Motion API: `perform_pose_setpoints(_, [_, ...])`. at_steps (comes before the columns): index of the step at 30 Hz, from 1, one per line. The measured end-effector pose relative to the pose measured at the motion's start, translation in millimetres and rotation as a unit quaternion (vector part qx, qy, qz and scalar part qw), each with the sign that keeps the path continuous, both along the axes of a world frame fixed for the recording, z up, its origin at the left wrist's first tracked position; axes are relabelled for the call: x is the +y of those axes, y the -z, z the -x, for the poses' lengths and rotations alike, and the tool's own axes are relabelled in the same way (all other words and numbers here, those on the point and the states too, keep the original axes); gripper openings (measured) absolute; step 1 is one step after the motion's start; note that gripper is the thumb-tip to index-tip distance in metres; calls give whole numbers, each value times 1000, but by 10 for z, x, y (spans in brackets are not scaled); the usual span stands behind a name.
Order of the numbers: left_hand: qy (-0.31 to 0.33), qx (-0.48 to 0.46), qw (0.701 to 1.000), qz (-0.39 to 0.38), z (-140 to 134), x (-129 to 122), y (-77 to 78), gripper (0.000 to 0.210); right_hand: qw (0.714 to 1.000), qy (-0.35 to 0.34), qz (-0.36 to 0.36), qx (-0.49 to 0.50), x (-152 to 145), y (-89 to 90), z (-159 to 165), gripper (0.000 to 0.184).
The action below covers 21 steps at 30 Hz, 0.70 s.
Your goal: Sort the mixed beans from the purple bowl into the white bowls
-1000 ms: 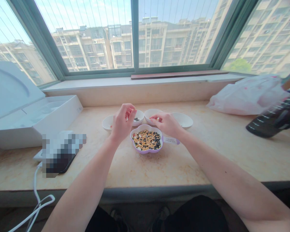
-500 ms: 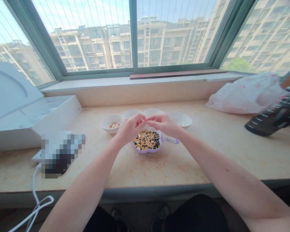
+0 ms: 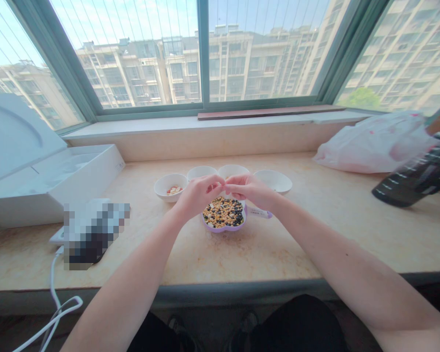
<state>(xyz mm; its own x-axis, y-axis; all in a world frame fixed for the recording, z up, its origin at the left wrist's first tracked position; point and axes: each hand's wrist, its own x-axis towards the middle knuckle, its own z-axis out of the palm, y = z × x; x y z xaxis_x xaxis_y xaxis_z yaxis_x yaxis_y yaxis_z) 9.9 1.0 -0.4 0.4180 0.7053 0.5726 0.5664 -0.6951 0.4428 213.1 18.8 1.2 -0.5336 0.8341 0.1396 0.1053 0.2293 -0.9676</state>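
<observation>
My left hand (image 3: 202, 190) and my right hand (image 3: 246, 188) meet fingertip to fingertip above a purple-rimmed, flower-shaped dish (image 3: 224, 229) with a handle. Both are closed in a pinch, and whatever lies between the fingertips is too small to make out. Mixed beans (image 3: 223, 213), yellow, black and pale, fill the dish. Behind the hands stand several white bowls in a row. The leftmost bowl (image 3: 161, 182) holds a few red and pale pieces, while the rightmost bowl (image 3: 283, 180) has a small dark bit inside. My hands partly cover the middle bowls (image 3: 202, 170).
An open white box (image 3: 84, 181) is at the left, with a blurred-out object (image 3: 95, 234) and a white cable (image 3: 53, 283) before it. To the right are a plastic bag (image 3: 374, 144) and a tilted dark bottle (image 3: 403, 181). Windows rise behind the counter (image 3: 278, 254).
The fingertips of both hands have shifted slightly and drawn closer together over the dish. The bowls and dish stay in place.
</observation>
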Motion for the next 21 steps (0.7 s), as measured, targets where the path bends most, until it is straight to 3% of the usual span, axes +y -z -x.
perform_pose_setpoints(3, [-1,3,1000,1,-1,-4,-2,13,1000,8,-12,-3,3,13,13,29])
perform_pose_setpoints(6, [-12,2,1000,2,9,-1,-5,19,993,69,-90,-26,-8,1,22,28])
perform_pose_setpoints(9, [-29,2,1000,6,32,8,-16,23,960,171,-212,-59,-25,-38,7,23])
perform_pose_setpoints(11, [-38,5,999,8,45,13,-25,21,939,221,-252,-73,-33,-70,-12,24])
perform_pose_setpoints(14, [-48,13,999,7,51,19,-27,19,930,244,-264,-74,-41,-103,-29,34])
perform_pose_setpoints(21, [-49,30,998,5,35,28,6,18,932,228,-272,-71,-51,-87,-5,49])
